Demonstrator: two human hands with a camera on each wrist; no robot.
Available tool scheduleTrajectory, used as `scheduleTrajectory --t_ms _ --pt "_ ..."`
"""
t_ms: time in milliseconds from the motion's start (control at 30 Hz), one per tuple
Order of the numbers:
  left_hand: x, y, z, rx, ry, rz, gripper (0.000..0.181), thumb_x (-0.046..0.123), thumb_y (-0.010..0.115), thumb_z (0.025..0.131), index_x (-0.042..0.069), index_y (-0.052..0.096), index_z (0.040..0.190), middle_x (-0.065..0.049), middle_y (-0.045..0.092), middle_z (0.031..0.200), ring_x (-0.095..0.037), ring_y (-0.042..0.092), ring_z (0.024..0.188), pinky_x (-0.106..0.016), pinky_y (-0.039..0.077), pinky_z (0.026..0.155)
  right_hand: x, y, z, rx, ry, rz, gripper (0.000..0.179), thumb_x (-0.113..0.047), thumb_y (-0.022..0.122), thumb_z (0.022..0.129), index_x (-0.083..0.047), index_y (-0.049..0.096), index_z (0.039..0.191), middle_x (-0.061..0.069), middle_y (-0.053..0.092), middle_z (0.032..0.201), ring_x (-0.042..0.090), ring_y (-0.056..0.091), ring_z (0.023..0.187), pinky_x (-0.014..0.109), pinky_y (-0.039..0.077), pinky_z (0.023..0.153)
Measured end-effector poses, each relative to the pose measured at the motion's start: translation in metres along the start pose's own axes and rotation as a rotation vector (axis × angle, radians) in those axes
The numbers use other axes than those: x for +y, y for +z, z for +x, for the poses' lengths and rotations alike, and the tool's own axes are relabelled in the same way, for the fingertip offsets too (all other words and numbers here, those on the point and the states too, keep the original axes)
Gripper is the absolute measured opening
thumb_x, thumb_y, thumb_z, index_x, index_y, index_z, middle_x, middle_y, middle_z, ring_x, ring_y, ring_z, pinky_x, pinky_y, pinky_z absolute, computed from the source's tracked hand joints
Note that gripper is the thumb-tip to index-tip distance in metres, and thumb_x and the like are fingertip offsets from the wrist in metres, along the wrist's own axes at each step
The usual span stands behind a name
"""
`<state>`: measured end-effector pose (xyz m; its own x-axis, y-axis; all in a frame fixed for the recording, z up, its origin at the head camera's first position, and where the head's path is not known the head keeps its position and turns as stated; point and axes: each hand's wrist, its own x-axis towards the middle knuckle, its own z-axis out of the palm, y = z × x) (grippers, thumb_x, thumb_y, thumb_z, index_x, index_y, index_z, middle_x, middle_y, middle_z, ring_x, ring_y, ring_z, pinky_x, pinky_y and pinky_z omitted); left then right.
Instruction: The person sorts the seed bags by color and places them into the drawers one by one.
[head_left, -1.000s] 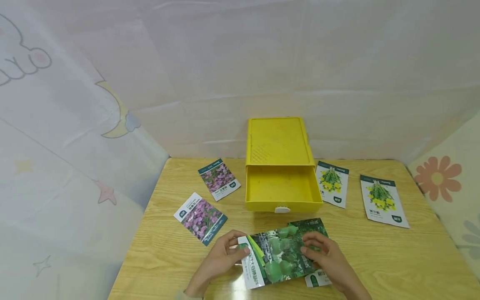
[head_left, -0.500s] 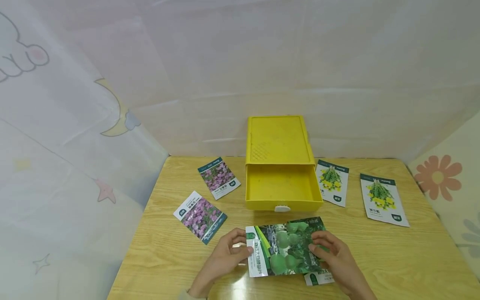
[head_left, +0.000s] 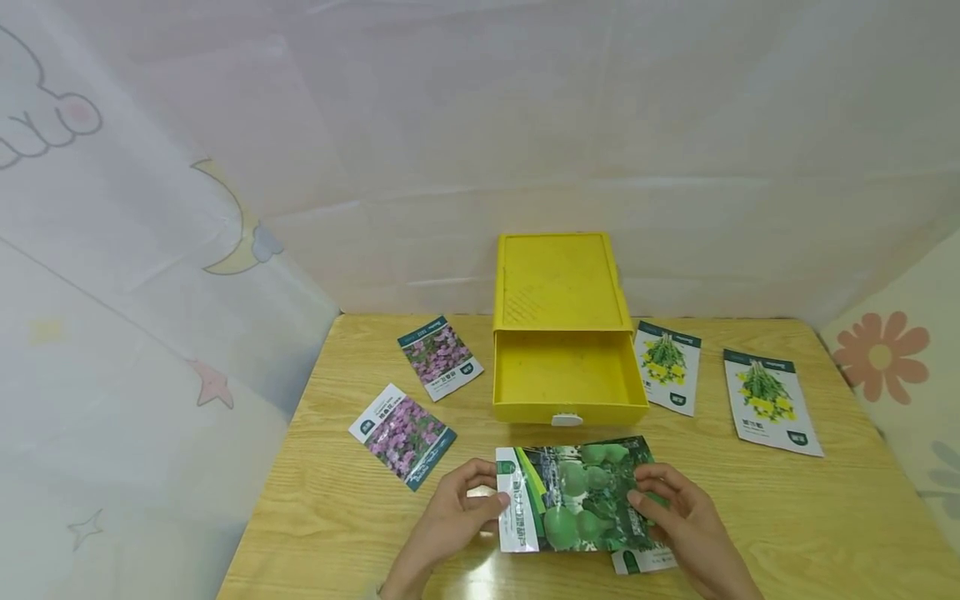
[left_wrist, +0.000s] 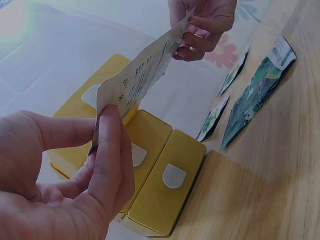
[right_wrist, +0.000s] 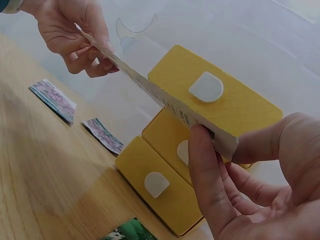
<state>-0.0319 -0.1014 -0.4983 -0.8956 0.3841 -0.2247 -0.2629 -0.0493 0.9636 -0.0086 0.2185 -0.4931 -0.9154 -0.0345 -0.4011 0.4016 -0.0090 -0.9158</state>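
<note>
Between both hands a seed packet (head_left: 577,498) with green gourds printed on it is held up above the table, its printed front facing the head camera. My left hand (head_left: 459,510) pinches the white left end, thumb on the front and fingers behind. At the opposite end, my right hand (head_left: 678,512) pinches the dark edge the same way. Below it lies a second green packet (head_left: 643,559), partly covered in the head view. In the left wrist view the held packet (left_wrist: 142,70) appears nearly edge-on, its pale printed back visible.
Behind the hands stands a yellow drawer box (head_left: 558,279), its top drawer (head_left: 517,412) pulled out. Two purple-flower packets (head_left: 441,358) lie left of it. Two yellow-flower packets (head_left: 771,403) lie to its right. A pale curtain (head_left: 450,150) hangs behind the table.
Both hands have moved the gourd packet a little to the right and straightened it from a slant to nearly level. The drawer box and the other packets keep their places.
</note>
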Motion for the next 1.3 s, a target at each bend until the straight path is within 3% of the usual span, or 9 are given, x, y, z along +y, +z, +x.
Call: scheduleTrajectory --t_ms 267,433,800,933,1167,1300 --pt "0.007 0.002 -0.003 0.021 0.007 -0.016 0.035 0.013 0.069 0.091 -0.004 0.056 0.118 -0.014 0.057 0.107 -0.022 0.067 0.081 -0.053 0.057 0.07 -0.006 -0.004 -0.007 -0.109 -0.077 0.113 0.027 -0.013 0.058 0.099 -0.002 0.05 0.122 0.0 0.059 0.107 0.009 0.047 0.072 0.024 0.044 0.057" --pt "0.014 0.003 -0.008 -0.015 0.024 -0.047 0.034 0.011 0.068 0.091 -0.002 0.056 0.12 -0.017 0.057 0.11 -0.025 0.067 0.083 -0.05 0.058 0.072 -0.008 -0.007 -0.009 -0.177 -0.125 0.17 0.019 -0.009 0.053 0.101 -0.005 0.053 0.119 -0.002 0.06 0.103 0.007 0.046 0.07 0.022 0.044 0.056" --pt "0.028 0.005 -0.016 -0.006 0.047 -0.056 0.034 0.008 0.069 0.09 -0.003 0.057 0.12 -0.018 0.058 0.11 -0.03 0.068 0.086 -0.047 0.058 0.07 -0.019 -0.009 -0.017 -0.165 -0.096 0.125 0.016 -0.012 0.052 0.101 -0.006 0.053 0.116 -0.003 0.059 0.096 0.007 0.046 0.068 0.023 0.044 0.056" --pt "0.032 0.006 -0.019 -0.005 0.059 -0.053 0.034 0.01 0.07 0.09 -0.002 0.057 0.119 -0.018 0.059 0.109 -0.03 0.068 0.084 -0.05 0.058 0.069 -0.023 -0.009 -0.019 -0.181 -0.118 0.131 0.015 -0.01 0.05 0.102 -0.006 0.052 0.116 -0.003 0.058 0.094 0.015 0.038 0.063 0.025 0.041 0.053" --pt "0.039 0.006 -0.024 -0.051 0.098 -0.053 0.034 0.006 0.068 0.091 -0.003 0.055 0.121 -0.02 0.058 0.111 -0.024 0.069 0.082 -0.047 0.058 0.068 -0.031 -0.012 -0.025 -0.191 -0.069 0.137 0.015 -0.013 0.05 0.102 -0.01 0.053 0.117 -0.004 0.058 0.093 0.007 0.047 0.068 0.021 0.045 0.057" --pt "0.046 0.006 -0.025 -0.077 0.108 -0.061 0.037 0.003 0.067 0.09 -0.006 0.053 0.123 -0.02 0.056 0.113 -0.02 0.067 0.081 -0.045 0.059 0.069 -0.036 -0.015 -0.027 -0.223 -0.099 0.158 0.016 -0.011 0.047 0.104 -0.009 0.053 0.119 -0.005 0.058 0.095 0.006 0.047 0.07 0.02 0.045 0.058"
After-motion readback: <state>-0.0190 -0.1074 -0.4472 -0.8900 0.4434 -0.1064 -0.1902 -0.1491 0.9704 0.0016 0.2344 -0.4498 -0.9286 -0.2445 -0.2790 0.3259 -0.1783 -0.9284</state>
